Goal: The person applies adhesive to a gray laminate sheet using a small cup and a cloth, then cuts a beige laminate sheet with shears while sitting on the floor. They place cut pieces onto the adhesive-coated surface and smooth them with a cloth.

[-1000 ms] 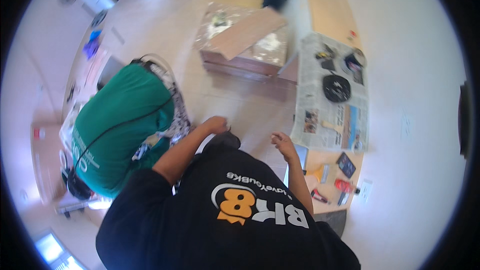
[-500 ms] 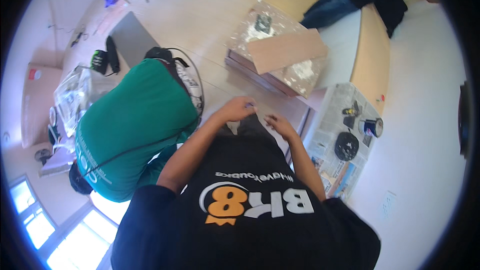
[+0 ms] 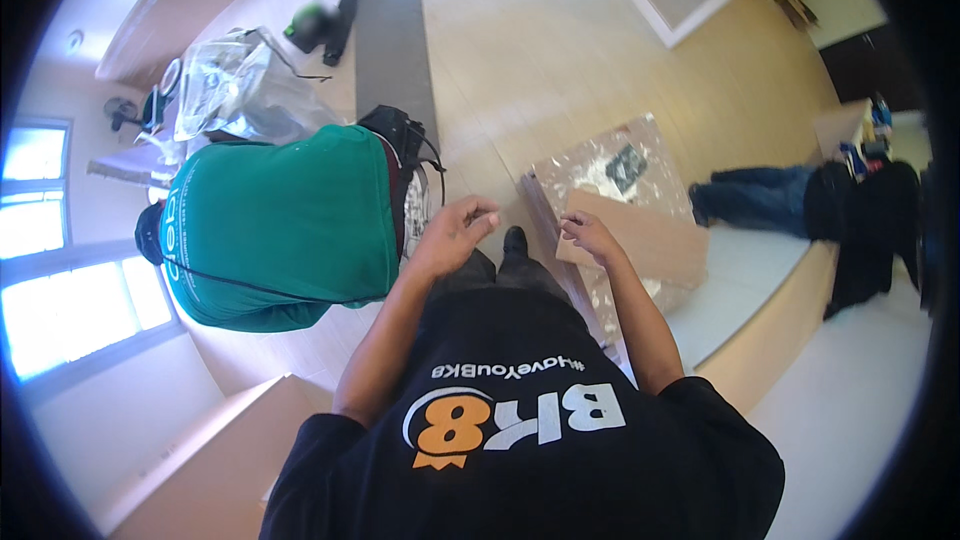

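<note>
My left hand (image 3: 462, 230) is in front of my dark trousers, fingers curled toward the thumb; what is between them, if anything, is too small to make out. My right hand (image 3: 585, 238) is raised to the right, its fingers bent and close together, with any held thing hidden. Behind it lie a light wooden board (image 3: 640, 240) and a stack of panels under speckled wrapping (image 3: 580, 165). My shoe (image 3: 516, 245) stands on the floor between my hands.
A co-worker in green (image 3: 280, 235) bends close on my left. A person in dark clothes (image 3: 865, 210) is at right beside a pale counter (image 3: 735, 275). A grey panel (image 3: 390, 30), crumpled clear plastic (image 3: 225, 85), windows (image 3: 80, 320) and a cardboard-coloured box (image 3: 215, 460) are around me.
My view has swung round, bringing the windows higher and the wrapped stack lower and rightward. The newspaper-covered surface has left view. Both hands remain raised before me.
</note>
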Action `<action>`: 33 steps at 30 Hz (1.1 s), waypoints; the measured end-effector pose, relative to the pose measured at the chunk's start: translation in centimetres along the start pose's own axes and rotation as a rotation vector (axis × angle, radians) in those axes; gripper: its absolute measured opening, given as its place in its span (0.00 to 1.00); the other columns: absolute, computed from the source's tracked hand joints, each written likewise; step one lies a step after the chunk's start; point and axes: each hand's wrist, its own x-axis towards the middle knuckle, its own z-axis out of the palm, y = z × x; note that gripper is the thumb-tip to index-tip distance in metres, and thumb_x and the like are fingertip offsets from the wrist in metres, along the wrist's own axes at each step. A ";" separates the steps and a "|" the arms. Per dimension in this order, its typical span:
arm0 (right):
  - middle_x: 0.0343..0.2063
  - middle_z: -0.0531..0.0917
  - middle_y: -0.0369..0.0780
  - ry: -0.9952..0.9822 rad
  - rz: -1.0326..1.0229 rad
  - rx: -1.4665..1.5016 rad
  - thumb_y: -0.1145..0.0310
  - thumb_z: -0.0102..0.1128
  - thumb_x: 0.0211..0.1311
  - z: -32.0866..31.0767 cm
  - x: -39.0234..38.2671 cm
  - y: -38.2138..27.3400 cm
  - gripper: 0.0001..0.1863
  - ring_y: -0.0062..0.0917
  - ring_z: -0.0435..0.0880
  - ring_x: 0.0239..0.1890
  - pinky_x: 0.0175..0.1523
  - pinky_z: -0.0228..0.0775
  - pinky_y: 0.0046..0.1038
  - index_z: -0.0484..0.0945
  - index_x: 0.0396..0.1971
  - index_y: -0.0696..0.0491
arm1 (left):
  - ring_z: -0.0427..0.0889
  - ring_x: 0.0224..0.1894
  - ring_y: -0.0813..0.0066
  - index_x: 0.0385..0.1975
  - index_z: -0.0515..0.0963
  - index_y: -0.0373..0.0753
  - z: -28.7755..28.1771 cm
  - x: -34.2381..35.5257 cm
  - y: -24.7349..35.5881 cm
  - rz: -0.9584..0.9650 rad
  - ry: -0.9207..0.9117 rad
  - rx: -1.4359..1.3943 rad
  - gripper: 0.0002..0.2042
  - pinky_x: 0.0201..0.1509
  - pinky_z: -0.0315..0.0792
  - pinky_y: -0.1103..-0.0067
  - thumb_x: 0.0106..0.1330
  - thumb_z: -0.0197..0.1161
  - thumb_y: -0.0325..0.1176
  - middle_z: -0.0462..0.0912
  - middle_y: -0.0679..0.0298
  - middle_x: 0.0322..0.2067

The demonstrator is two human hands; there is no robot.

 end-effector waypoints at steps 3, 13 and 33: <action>0.38 0.86 0.38 -0.063 -0.045 -0.050 0.63 0.66 0.66 -0.8 5.9 -3.1 0.16 0.23 0.84 0.38 0.41 0.75 0.26 0.83 0.49 0.56 | 0.84 0.49 0.71 0.53 0.77 0.28 -0.3 -1.8 1.8 -0.012 0.090 -0.202 0.17 0.56 0.75 0.75 0.74 0.63 0.36 0.86 0.56 0.44; 0.39 0.88 0.43 -0.301 -0.395 -0.793 0.59 0.64 0.65 7.0 20.5 -10.9 0.18 0.29 0.86 0.39 0.45 0.78 0.32 0.84 0.47 0.57 | 0.83 0.51 0.70 0.58 0.74 0.29 -6.7 -1.8 4.0 0.134 0.280 -0.355 0.17 0.58 0.75 0.74 0.74 0.62 0.31 0.84 0.57 0.48; 0.44 0.88 0.48 -0.456 -0.321 -1.477 0.52 0.63 0.60 -3.4 36.9 -31.2 0.21 0.42 0.86 0.47 0.53 0.77 0.40 0.86 0.42 0.54 | 0.81 0.50 0.74 0.58 0.75 0.30 -15.1 9.2 8.8 0.061 0.566 -0.440 0.17 0.55 0.74 0.77 0.74 0.62 0.33 0.84 0.60 0.48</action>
